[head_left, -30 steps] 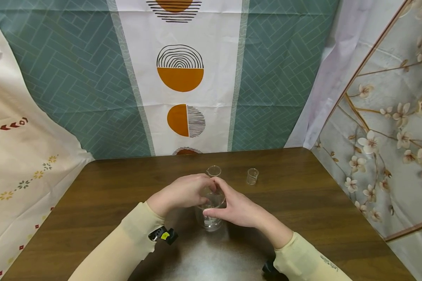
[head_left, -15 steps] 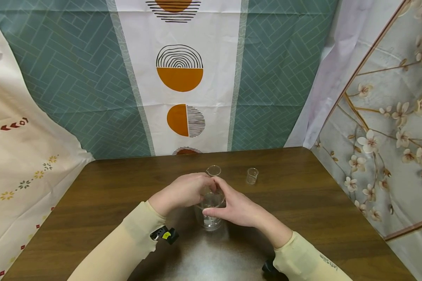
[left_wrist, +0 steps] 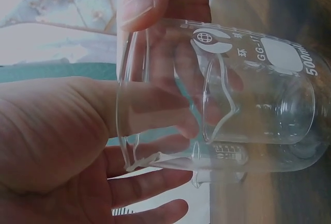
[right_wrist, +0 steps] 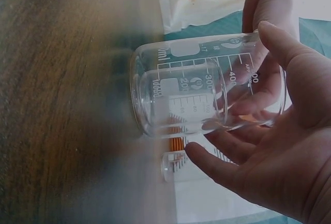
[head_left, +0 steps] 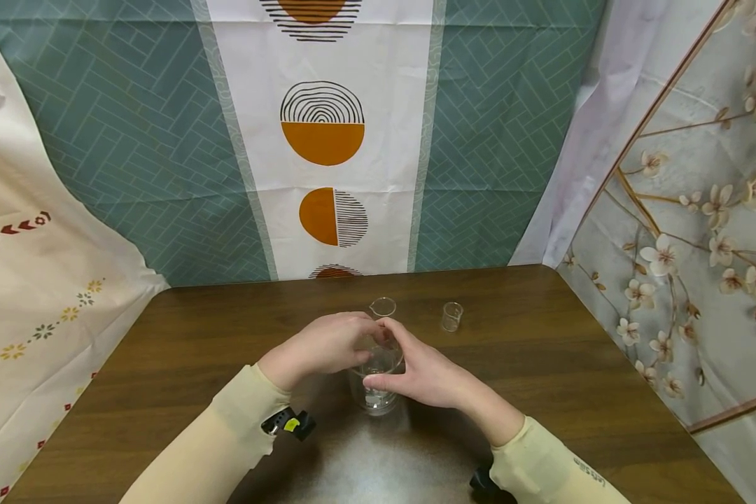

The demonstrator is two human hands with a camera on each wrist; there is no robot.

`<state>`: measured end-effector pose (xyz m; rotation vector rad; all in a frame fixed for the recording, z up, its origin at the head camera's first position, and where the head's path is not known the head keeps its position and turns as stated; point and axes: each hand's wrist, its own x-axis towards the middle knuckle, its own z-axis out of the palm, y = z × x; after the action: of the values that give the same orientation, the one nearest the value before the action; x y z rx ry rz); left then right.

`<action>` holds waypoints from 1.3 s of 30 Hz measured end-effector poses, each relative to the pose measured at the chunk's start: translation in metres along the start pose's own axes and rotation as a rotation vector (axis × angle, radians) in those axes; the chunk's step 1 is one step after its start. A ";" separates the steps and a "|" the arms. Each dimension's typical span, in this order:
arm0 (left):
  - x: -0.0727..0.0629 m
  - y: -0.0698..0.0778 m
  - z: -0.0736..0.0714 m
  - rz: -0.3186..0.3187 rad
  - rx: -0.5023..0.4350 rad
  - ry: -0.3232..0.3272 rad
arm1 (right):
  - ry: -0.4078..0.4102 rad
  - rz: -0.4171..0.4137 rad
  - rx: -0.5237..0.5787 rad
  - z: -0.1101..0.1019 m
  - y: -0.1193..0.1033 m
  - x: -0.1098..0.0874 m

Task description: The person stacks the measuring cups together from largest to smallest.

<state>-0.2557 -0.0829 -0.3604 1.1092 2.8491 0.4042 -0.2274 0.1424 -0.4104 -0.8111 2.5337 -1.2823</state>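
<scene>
A large clear glass beaker (head_left: 376, 400), marked 500 ml, stands on the table. My right hand (head_left: 430, 371) grips it near the rim, thumb on the near side and fingers around the far side. Inside it, towards the bottom, sits a smaller glass beaker (right_wrist: 194, 97) with white markings. My left hand (head_left: 334, 343) reaches over the rim from the left, its fingers inside the large beaker. In the left wrist view, the left fingertips hang just above the small beaker's rim; contact is hard to tell through the glass.
Behind the hands stands another glass beaker (head_left: 383, 306), mostly hidden. A small glass beaker (head_left: 451, 317) stands to its right. The brown wooden table (head_left: 195, 350) has a patterned curtain (head_left: 327, 224) along its far edge.
The left hand and wrist have shifted slightly left. The right hand and the large beaker have stayed in place.
</scene>
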 end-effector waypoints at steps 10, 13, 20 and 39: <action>-0.013 -0.009 0.001 -0.001 -0.071 0.084 | 0.002 0.005 -0.010 0.001 -0.001 0.002; -0.017 -0.011 0.002 -0.007 -0.096 0.110 | 0.001 0.009 -0.017 0.001 -0.001 0.003; -0.028 -0.016 0.004 -0.035 -0.148 0.165 | -0.007 0.003 -0.018 0.001 -0.002 0.006; -0.050 -0.018 0.018 -0.097 -0.240 0.194 | -0.008 0.007 -0.043 0.000 -0.002 0.001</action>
<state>-0.2279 -0.1252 -0.3843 0.9317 2.8989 0.8635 -0.2271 0.1410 -0.4093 -0.8131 2.5636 -1.2241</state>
